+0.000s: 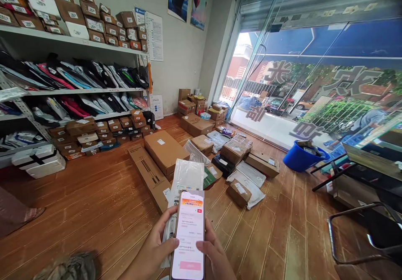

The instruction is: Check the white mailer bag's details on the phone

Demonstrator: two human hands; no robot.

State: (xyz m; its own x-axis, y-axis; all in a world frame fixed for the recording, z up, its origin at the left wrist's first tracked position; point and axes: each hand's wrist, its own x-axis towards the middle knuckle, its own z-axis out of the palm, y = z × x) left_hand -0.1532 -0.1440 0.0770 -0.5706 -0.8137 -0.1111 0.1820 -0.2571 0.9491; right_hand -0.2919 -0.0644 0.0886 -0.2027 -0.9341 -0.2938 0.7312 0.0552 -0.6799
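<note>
A smartphone with a lit white and pink screen is held upright in both my hands at the bottom centre. My left hand grips its left edge, thumb over the screen's side. My right hand wraps the right edge, and its thumb touches the screen. Behind the phone a pale plastic mailing bag with a printed label sticks up, its lower part running down beside my left fingers. Whether those fingers also grip the bag is hidden by the phone.
Cardboard boxes and bagged parcels lie on the wooden floor ahead. Shelves of labelled packages line the left wall. To the right are a blue tub, a metal-framed chair and glass doors. A person's foot shows at far left.
</note>
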